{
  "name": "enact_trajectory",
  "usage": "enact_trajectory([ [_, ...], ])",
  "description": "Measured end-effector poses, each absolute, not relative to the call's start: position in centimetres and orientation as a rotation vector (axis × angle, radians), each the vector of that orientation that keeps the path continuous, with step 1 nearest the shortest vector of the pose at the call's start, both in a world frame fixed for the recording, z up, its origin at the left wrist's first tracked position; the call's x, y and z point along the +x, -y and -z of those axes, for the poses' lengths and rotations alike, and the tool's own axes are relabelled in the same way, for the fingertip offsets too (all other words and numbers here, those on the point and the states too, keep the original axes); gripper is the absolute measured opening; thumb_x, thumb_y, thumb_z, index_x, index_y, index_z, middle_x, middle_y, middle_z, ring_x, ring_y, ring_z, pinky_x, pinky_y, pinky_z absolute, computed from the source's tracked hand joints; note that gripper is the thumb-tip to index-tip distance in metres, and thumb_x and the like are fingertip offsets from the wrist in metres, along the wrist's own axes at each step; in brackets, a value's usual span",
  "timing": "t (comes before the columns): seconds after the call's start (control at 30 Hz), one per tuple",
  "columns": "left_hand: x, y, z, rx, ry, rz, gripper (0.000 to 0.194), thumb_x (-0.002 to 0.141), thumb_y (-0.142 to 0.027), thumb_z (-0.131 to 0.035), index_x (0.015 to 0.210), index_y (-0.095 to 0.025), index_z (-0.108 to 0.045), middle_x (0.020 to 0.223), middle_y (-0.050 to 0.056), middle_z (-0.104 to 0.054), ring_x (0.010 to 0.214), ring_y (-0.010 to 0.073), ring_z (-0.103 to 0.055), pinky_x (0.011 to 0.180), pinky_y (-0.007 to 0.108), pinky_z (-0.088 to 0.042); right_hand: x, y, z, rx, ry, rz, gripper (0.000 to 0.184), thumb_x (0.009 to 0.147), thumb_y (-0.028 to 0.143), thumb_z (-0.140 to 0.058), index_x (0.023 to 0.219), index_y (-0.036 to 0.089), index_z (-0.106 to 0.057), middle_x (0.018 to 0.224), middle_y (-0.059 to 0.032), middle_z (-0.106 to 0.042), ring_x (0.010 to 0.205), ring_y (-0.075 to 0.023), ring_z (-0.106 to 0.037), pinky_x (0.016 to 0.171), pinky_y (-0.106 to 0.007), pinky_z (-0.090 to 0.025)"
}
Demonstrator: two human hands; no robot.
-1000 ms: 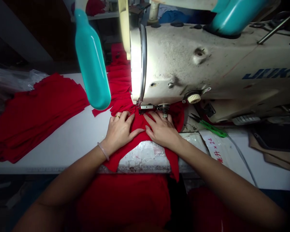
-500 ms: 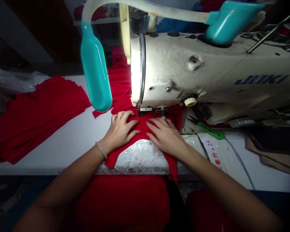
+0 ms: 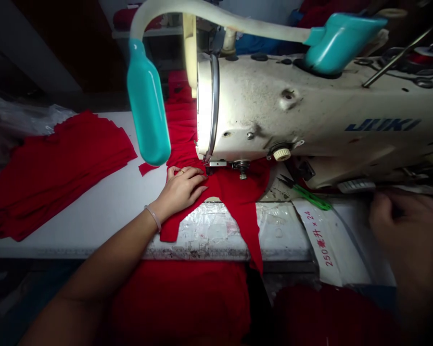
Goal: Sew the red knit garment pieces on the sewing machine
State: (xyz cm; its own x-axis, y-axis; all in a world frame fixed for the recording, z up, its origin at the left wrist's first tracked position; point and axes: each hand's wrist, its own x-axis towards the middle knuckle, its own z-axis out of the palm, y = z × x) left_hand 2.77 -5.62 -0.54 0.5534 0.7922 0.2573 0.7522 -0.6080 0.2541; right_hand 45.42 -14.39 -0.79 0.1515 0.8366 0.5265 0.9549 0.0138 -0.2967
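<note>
My left hand (image 3: 184, 188) lies with outstretched fingers on a red fabric piece (image 3: 238, 204), just left of the presser foot (image 3: 210, 168). That cloth runs under the head of the sewing machine (image 3: 260, 101), and a tapered end hangs over the table's front edge. Off to the right, away from the cloth, my right hand (image 3: 407, 226) is raised near the machine's base. It is dark and smeared by motion, so I cannot make out its fingers or anything in them.
A stack of red cut fabric (image 3: 61, 173) lies on the white table at left. Green-handled thread snips (image 3: 312, 196) rest right of the needle area. A turquoise lamp-like fitting (image 3: 148, 110) hangs before the machine head. More red cloth (image 3: 187, 298) is below the table edge.
My right hand has left the red fabric and moved far right. My left hand stays nearly in place on the cloth. The view has shifted slightly.
</note>
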Motion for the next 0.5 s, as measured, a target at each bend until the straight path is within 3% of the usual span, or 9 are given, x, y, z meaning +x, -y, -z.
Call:
enact_trajectory([
  [0.07,2.8,5.4,0.6,2.662,-1.339,-0.521,0.03,0.1,-0.037,-0.047,0.117,-0.02,-0.065,0.127,0.008,-0.064,0.117,0.0248,-0.056,0.099,0.045,-0.026,45.1,14.1,0.8,-1.955,1.614,0.357,0.049,0.097,0.05,-0.034,0.141,0.035,-0.053,0.12,-0.0152,-0.067,0.122,-0.041,-0.056,0.095,-0.061,-0.047],
  [0.2,2.8,6.1,-0.2,2.65,-1.341,-0.496,0.03,0.1,-0.036,-0.047,0.119,-0.021,-0.065,0.131,0.01,-0.061,0.12,0.0275,-0.055,0.102,0.049,-0.028,44.4,14.7,-0.1,-2.027,1.667,0.401,0.051,0.098,0.047,-0.035,0.146,0.035,-0.046,0.125,-0.017,-0.063,0.128,-0.0417,-0.051,0.099,-0.061,-0.046],
  [0.3,2.4,7.5,-1.6,2.551,-1.393,-0.573,0.037,0.1,-0.04,-0.045,0.127,-0.021,-0.061,0.13,0.011,-0.059,0.117,0.0271,-0.056,0.098,0.044,-0.039,40.5,16.5,-1.4,-1.906,1.702,0.432,0.051,0.095,0.043,-0.046,0.147,0.039,-0.042,0.134,-0.0131,-0.059,0.132,-0.0392,-0.048,0.107,-0.061,-0.04],
  [0.37,2.1,7.8,-2.3,2.42,-1.522,-0.53,0.047,0.101,-0.046,-0.039,0.139,-0.02,-0.052,0.121,0.012,-0.06,0.103,0.0251,-0.062,0.086,0.038,-0.049,36.0,16.9,-1.7,-1.763,1.828,0.26,0.05,0.096,0.04,-0.048,0.145,0.044,-0.041,0.134,-0.0075,-0.06,0.126,-0.0323,-0.055,0.105,-0.052,-0.047],
  [0.43,2.0,6.6,-2.2,2.354,-1.676,-0.359,0.057,0.101,-0.051,-0.034,0.147,-0.018,-0.042,0.116,0.015,-0.06,0.086,0.0256,-0.065,0.073,0.038,-0.052,31.4,15.4,-1.2,-1.586,2.137,-0.111,0.053,0.098,0.044,-0.044,0.15,0.034,-0.036,0.136,-0.007,-0.06,0.12,-0.028,-0.06,0.097,-0.045,-0.053],
  [0.5,2.1,3.8,-1.4,2.425,-1.75,-0.232,0.059,0.1,-0.051,-0.035,0.147,-0.015,-0.04,0.119,0.02,-0.058,0.083,0.0296,-0.065,0.07,0.043,-0.052,27.8,11.6,-0.3,-1.576,2.346,-0.247,0.06,0.1,0.051,-0.035,0.149,0.017,-0.038,0.138,-0.0162,-0.057,0.123,-0.0322,-0.058,0.095,-0.048,-0.053],
])
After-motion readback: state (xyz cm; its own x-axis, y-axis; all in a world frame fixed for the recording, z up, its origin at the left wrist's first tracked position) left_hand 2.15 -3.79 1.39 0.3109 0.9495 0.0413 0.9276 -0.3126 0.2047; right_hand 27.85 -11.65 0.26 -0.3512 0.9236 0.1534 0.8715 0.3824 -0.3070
